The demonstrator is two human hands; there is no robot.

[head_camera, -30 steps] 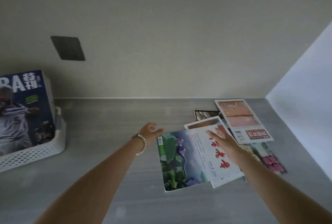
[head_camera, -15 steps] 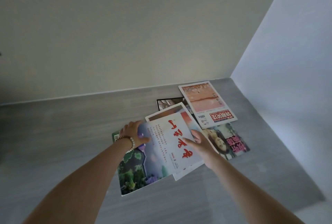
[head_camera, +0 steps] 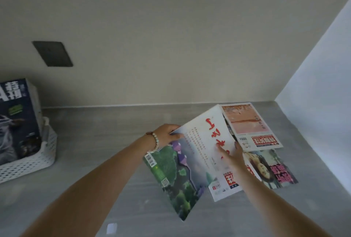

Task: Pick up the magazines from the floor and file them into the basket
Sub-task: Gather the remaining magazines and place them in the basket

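Nearest the camera, the green magazine (head_camera: pixel 176 181) lies on the floor (head_camera: pixel 98 160), its long axis running from the viewer's near side up toward the wall. Overlapping its right edge, the white magazine (head_camera: pixel 207 147) with red script is partly raised. The left hand (head_camera: pixel 169 133) pinches its upper-left corner, fingers closed on it, while the right hand (head_camera: pixel 234 153) rests open and flat on its cover. To the right of the white magazine lie 2 more: the portrait magazine (head_camera: pixel 269 170) and, farther back, the orange magazine (head_camera: pixel 248 124). The basket (head_camera: pixel 38 158), already holding 1 dark magazine (head_camera: pixel 17 120) upright, stands well apart to the left, so the left hand is nearer it.
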